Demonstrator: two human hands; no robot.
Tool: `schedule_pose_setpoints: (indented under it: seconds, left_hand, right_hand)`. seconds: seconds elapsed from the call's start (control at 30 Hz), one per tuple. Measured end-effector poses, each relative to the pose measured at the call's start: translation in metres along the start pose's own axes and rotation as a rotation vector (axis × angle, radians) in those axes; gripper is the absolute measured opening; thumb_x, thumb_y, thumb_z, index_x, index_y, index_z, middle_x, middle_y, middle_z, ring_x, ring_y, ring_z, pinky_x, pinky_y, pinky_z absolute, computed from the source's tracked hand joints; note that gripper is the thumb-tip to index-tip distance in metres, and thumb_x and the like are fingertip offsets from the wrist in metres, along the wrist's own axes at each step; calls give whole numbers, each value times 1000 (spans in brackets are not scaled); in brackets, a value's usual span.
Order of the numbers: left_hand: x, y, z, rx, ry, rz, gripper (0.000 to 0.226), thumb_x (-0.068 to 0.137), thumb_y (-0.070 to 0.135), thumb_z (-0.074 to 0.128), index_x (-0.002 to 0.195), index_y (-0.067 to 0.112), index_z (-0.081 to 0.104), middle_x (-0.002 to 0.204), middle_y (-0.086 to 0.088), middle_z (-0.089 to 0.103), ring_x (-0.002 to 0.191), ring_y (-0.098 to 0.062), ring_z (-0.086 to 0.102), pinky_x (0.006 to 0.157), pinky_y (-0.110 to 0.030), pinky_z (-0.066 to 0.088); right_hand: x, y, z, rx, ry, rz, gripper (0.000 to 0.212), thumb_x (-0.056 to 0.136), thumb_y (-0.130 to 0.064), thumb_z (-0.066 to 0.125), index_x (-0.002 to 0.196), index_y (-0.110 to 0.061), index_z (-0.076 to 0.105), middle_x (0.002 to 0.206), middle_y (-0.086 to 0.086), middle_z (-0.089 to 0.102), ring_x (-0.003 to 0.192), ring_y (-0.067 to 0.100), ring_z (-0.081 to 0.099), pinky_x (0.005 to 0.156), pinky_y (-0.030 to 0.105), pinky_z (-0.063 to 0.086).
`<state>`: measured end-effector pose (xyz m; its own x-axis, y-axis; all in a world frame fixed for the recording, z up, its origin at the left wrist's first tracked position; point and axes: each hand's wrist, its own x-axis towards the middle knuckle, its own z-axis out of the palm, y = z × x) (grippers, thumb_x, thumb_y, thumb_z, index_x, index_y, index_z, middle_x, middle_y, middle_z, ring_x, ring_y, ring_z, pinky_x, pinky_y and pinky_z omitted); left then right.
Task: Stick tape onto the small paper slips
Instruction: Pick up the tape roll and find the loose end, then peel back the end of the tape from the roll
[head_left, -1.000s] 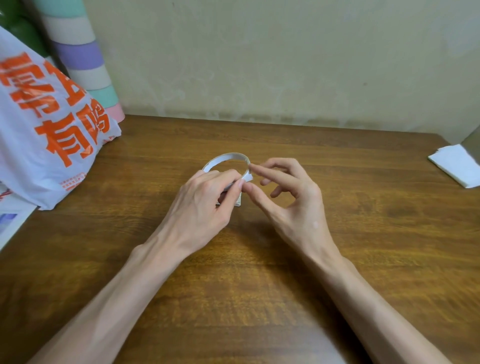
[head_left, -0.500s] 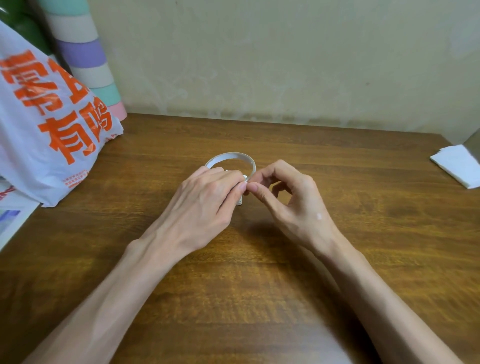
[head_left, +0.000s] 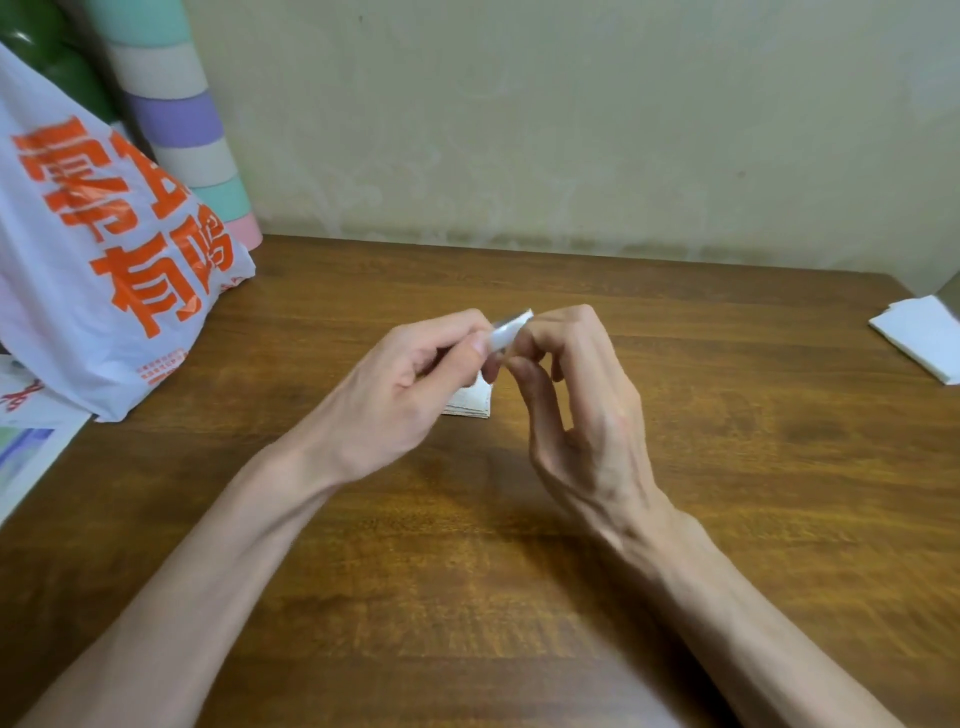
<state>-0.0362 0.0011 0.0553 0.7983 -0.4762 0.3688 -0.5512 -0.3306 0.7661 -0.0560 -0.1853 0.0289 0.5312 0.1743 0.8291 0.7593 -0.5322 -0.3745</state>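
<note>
- Brown wooden table (head_left: 467, 597): two bare forearms reach in over its near edge and meet above its middle.
- Left hand (head_left: 410, 384) is held above the tabletop, fingers curled, thumb and forefinger pinching the white tape (head_left: 506, 330).
- Right hand (head_left: 587, 405) is raised beside it, fingers bent; its fingertips close on the other end of the tape, so the tape sits between the two hands, clear of the wood.
- Small paper slips (head_left: 470, 402) lie in a little stack on the table's middle, right under the hands and partly hidden by the left one.
- Printed sheet (head_left: 26, 457) lies at the left edge.
- White plastic bag (head_left: 104, 260) with orange lettering slumps along the left edge, over that sheet.
- Folded white tissue (head_left: 919, 338) lies at the right edge, well apart from the hands.
- Pastel-striped tube (head_left: 182, 130) stands at the far left corner behind the bag, against the wall.
</note>
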Motion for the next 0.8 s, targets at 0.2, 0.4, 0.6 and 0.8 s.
schedule_pose_setpoints:
  seconds: [0.2, 0.4, 0.6, 0.8]
  left_hand:
    - [-3, -10, 1, -136, -12, -64, 31, 111, 36, 43, 94, 24, 67, 70, 10, 42, 69, -11, 40, 70, -33, 38]
    - [-7, 5, 19, -426, -173, -158, 22, 100, 25, 62, 89, 10, 73, 59, 0, 53, 50, -15, 47, 49, -27, 45]
    - [-6, 11, 27, -634, -277, -343, 41, 103, 35, 52, 73, 14, 70, 48, 4, 36, 44, -10, 30, 44, -20, 33]
    - [-3, 7, 31, -359, 318, -239, 19, 96, 26, 71, 106, 11, 79, 49, 14, 41, 45, -2, 42, 55, -8, 38]
  right_hand:
    - [3, 1, -3, 288, 118, 285, 11, 100, -2, 67, 103, -12, 66, 106, -4, 62, 99, 23, 62, 75, 38, 51]
    - [-3, -3, -1, 569, 96, 501, 10, 97, -2, 71, 106, -6, 70, 104, 4, 73, 95, 25, 72, 79, 37, 59]
    - [-2, -4, -2, 668, 67, 656, 8, 97, -9, 73, 104, -7, 75, 97, 3, 78, 92, 15, 74, 82, 27, 57]
    - [-1, 11, -13, 664, 76, 722, 16, 101, -16, 68, 106, -1, 74, 93, -5, 72, 85, 5, 62, 81, 21, 51]
